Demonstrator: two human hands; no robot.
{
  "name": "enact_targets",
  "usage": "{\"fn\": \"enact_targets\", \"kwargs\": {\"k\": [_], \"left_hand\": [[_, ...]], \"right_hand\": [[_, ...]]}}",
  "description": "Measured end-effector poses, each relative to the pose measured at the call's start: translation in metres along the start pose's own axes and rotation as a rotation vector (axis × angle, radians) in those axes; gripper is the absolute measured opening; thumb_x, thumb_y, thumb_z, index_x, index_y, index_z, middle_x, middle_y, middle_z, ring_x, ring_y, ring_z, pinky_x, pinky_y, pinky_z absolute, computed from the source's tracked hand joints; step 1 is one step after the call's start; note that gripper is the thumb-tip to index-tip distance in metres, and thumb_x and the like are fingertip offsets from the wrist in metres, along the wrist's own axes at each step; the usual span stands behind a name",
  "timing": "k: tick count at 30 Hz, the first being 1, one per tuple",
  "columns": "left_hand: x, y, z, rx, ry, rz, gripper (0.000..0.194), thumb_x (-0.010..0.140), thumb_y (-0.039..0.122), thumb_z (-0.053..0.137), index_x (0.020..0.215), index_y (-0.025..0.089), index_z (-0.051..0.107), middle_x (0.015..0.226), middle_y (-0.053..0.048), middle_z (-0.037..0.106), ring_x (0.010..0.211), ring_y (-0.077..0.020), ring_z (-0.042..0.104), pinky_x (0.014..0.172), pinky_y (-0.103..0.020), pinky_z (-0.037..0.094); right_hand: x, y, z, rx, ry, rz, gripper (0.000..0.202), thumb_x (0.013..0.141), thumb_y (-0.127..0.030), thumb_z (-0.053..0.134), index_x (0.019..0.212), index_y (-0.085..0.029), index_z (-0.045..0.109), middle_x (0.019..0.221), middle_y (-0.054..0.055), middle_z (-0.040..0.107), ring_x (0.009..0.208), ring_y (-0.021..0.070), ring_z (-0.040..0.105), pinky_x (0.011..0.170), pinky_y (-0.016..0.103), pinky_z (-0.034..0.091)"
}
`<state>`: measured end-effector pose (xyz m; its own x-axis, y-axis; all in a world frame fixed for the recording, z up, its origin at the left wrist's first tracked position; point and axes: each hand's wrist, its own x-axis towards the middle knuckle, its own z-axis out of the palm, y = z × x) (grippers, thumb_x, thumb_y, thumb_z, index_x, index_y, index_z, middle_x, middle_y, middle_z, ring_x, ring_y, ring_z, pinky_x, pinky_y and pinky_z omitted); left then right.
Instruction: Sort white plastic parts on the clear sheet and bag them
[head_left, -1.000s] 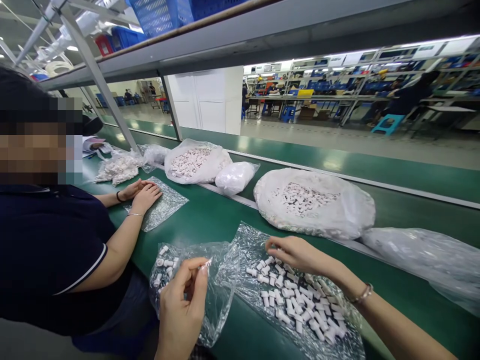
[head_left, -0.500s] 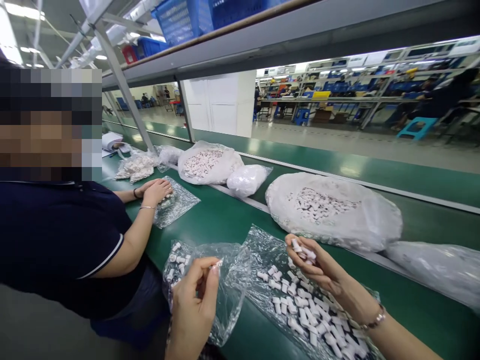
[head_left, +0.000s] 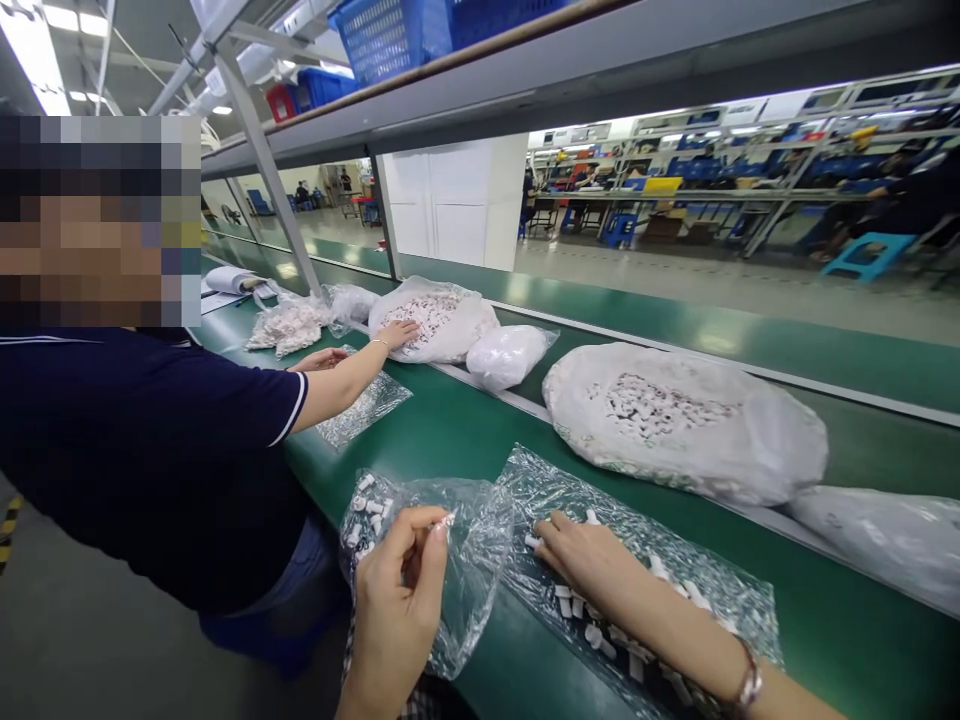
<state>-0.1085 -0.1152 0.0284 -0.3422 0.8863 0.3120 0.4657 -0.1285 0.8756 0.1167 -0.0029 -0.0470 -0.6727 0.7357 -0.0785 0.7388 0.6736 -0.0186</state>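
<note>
My left hand (head_left: 405, 590) pinches the rim of a clear plastic bag (head_left: 472, 560) between thumb and fingertips. Several small white plastic fittings (head_left: 367, 505) lie in that bag's far left part. Palm down, my right hand (head_left: 577, 550) rests on a flat clear plastic bag (head_left: 731, 570), its fingers slightly apart and bent down among loose white fittings (head_left: 596, 638). One fitting shows beside the fingertips and another beyond the knuckles. My right palm, and whatever lies under it, is hidden, and my forearm covers part of the pile.
Large translucent bags of white parts (head_left: 682, 425) line the back of the green bench (head_left: 450, 430), with a closed white bag (head_left: 506, 357) between two. On the left, a co-worker (head_left: 172, 450) reaches into the farther bag. A shelf (head_left: 570, 65) with blue baskets hangs overhead.
My right hand, palm up with fittings in it before, has turned palm down and moved left onto the pile. My left hand keeps its pinch. The co-worker's hand has reached to the farther bag.
</note>
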Motion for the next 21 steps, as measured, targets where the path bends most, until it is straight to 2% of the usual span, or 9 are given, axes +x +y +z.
{"fn": "enact_targets", "kwargs": {"k": [2, 4, 8, 11, 13, 15, 17, 19, 21], "left_hand": [[0.0, 0.0, -0.001, 0.005, -0.004, 0.006, 0.016, 0.095, 0.034, 0.052, 0.096, 0.022, 0.063, 0.059, 0.005, 0.047, 0.051, -0.0095, 0.044, 0.05, -0.018, 0.039], [0.0, 0.0, -0.003, 0.01, -0.019, 0.016, 0.016, 0.095, 0.033, 0.052, 0.098, 0.021, 0.063, 0.059, 0.005, 0.048, 0.051, -0.0096, 0.045, 0.05, -0.018, 0.039], [0.001, 0.006, -0.007, 0.012, -0.001, 0.026, 0.017, 0.096, 0.032, 0.051, 0.097, 0.021, 0.063, 0.059, 0.005, 0.048, 0.05, -0.0096, 0.044, 0.048, -0.019, 0.039], [-0.001, 0.015, -0.005, 0.038, 0.026, 0.076, 0.016, 0.095, 0.03, 0.051, 0.096, 0.02, 0.063, 0.06, 0.004, 0.054, 0.048, -0.0093, 0.046, 0.047, -0.019, 0.04], [-0.003, 0.021, -0.003, 0.05, 0.032, 0.114, 0.016, 0.095, 0.029, 0.051, 0.095, 0.02, 0.064, 0.066, 0.002, 0.062, 0.052, -0.0102, 0.054, 0.051, -0.019, 0.045], [-0.007, 0.025, -0.001, 0.052, 0.011, 0.148, 0.017, 0.095, 0.028, 0.05, 0.096, 0.021, 0.066, 0.077, -0.001, 0.07, 0.063, -0.0126, 0.064, 0.06, -0.02, 0.051], [-0.011, 0.026, -0.002, 0.061, 0.003, 0.166, 0.018, 0.094, 0.028, 0.051, 0.098, 0.023, 0.068, 0.088, -0.003, 0.074, 0.075, -0.0153, 0.07, 0.069, -0.021, 0.054], [-0.014, 0.024, -0.007, 0.068, 0.041, 0.141, 0.019, 0.093, 0.031, 0.052, 0.098, 0.023, 0.069, 0.091, -0.003, 0.075, 0.078, -0.0172, 0.071, 0.07, -0.023, 0.055], [-0.014, 0.02, -0.015, 0.049, 0.113, 0.06, 0.022, 0.092, 0.036, 0.054, 0.096, 0.021, 0.069, 0.088, -0.004, 0.075, 0.071, -0.0171, 0.069, 0.064, -0.023, 0.055]], "right_hand": [[0.003, -0.003, 0.004, -0.007, 0.0, -0.015, 0.013, 0.094, -0.019, 0.049, 0.087, -0.018, 0.059, 0.084, 0.01, 0.066, 0.052, 0.0178, 0.058, 0.043, 0.028, 0.031], [0.002, -0.002, -0.008, -0.005, 0.002, -0.02, 0.013, 0.094, -0.019, 0.048, 0.089, -0.017, 0.059, 0.086, 0.011, 0.067, 0.054, 0.0185, 0.059, 0.044, 0.028, 0.034], [-0.014, -0.003, -0.074, 0.323, 0.05, -0.029, 0.023, 0.102, -0.037, 0.044, 0.107, -0.022, 0.06, 0.094, 0.008, 0.069, 0.069, 0.0207, 0.065, 0.057, 0.03, 0.046], [-0.019, -0.028, -0.114, 0.573, 0.055, -0.132, 0.023, 0.1, -0.044, 0.05, 0.114, -0.029, 0.061, 0.095, 0.003, 0.07, 0.075, 0.02, 0.066, 0.063, 0.03, 0.05], [-0.008, -0.058, -0.114, 0.558, 0.029, -0.316, 0.018, 0.098, -0.037, 0.054, 0.109, -0.026, 0.063, 0.092, 0.004, 0.07, 0.078, 0.0215, 0.066, 0.066, 0.031, 0.052], [0.015, -0.091, -0.096, 0.477, 0.083, -0.468, 0.023, 0.1, -0.021, 0.042, 0.103, -0.022, 0.065, 0.091, 0.007, 0.071, 0.079, 0.0226, 0.066, 0.07, 0.035, 0.054], [0.037, -0.118, -0.079, 0.46, 0.196, -0.559, 0.034, 0.1, -0.013, 0.034, 0.115, -0.019, 0.063, 0.11, 0.011, 0.07, 0.101, 0.0256, 0.064, 0.087, 0.041, 0.053], [0.048, -0.131, -0.076, 0.475, 0.207, -0.667, 0.035, 0.1, -0.012, 0.035, 0.126, -0.017, 0.058, 0.123, 0.012, 0.065, 0.116, 0.0253, 0.058, 0.099, 0.043, 0.048], [0.043, -0.126, -0.091, 0.539, 0.145, -0.736, 0.03, 0.099, -0.018, 0.047, 0.128, -0.017, 0.057, 0.123, 0.011, 0.065, 0.115, 0.0244, 0.058, 0.1, 0.039, 0.047]]}}
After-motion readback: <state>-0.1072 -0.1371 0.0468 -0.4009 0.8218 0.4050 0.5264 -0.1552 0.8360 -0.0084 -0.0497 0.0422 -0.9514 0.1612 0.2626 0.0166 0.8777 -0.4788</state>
